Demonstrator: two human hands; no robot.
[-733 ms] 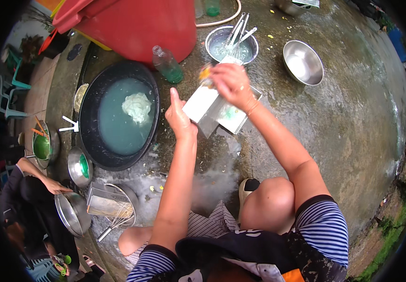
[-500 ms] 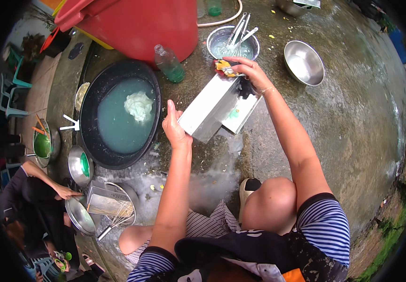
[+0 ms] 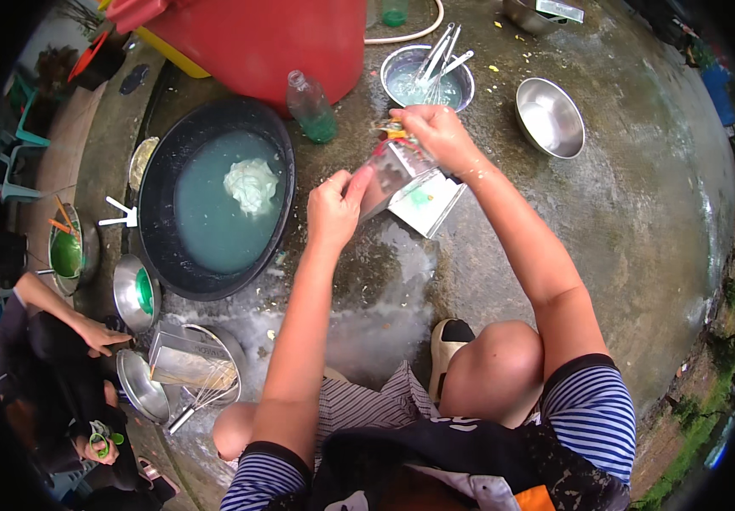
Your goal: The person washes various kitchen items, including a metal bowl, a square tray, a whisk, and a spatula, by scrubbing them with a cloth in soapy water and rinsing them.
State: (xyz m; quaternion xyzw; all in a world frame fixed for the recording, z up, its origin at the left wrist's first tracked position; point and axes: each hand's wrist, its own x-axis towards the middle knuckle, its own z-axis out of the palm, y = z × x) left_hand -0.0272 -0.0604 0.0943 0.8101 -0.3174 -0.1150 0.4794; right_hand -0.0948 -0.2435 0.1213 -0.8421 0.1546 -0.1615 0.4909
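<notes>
My left hand [image 3: 332, 209] grips the near end of a shiny metal loaf pan [image 3: 387, 175], thumb along its side. The pan is tilted in the air and blurred by motion. At its far end my right hand [image 3: 440, 138] is closed on a crumpled yellow and red scrubbing pad [image 3: 393, 129], held against or close to the rim. Beneath, another rectangular metal pan [image 3: 425, 206] with a green smear rests on the wet ground. Just beyond my right hand stands a steel bowl [image 3: 387, 75] of cloudy water holding whisks [image 3: 442, 55].
A black basin [image 3: 150, 204] of murky water holds a whitish lump [image 3: 251, 186]. A green-tinted bottle [image 3: 311, 111] stands by a large red tub [image 3: 299, 43]. At right is a steel bowl [image 3: 550, 117]. Another person's hand [image 3: 99, 334] is near bowls and a whisk [image 3: 206, 400] at lower left.
The loaf pan has turned and come off the pan below, showing a different side. My left hand has risen, and my right hand has rolled over. The other person's hand has left the bowl.
</notes>
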